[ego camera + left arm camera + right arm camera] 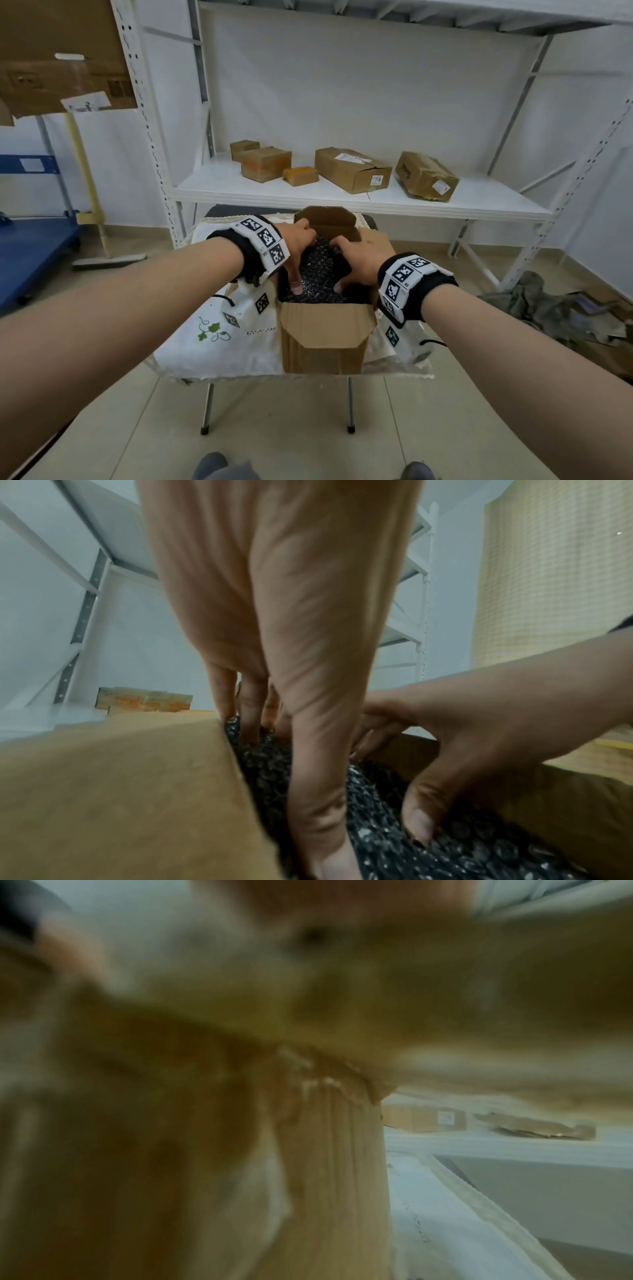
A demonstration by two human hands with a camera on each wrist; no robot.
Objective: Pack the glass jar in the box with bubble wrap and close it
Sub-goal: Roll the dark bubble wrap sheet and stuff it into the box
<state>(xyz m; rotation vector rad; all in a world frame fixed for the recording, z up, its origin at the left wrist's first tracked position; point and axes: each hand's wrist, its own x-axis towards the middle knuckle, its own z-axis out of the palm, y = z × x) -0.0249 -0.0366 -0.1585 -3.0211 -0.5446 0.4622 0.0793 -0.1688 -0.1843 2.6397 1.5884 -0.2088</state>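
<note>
Only one number is legible to you. A white label (pixel 377 179) on the end face of the long carton (pixel 352 169), mid-shelf (pixel 479 195), shows what looks like 7718. Dark script on the tilted carton (pixel 426 176), toward the shelf's right end, is illegible. Your left wristband (pixel 264 241) and right wristband (pixel 404 274) carry black-and-white square code markers and no text.

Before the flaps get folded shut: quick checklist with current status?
1. Glass jar seated in the box: cannot tell; the bubble wrap covers everything.
2. Bubble wrap inside the box walls: ok.
3. Hands clear of the opening: not ok; left hand and right hand are both on the wrap inside the box.
4. Flaps free to fold: ok; near flap hangs outward, far flap stands up.
5. Box upright on the cloth-covered table: ok.
</note>
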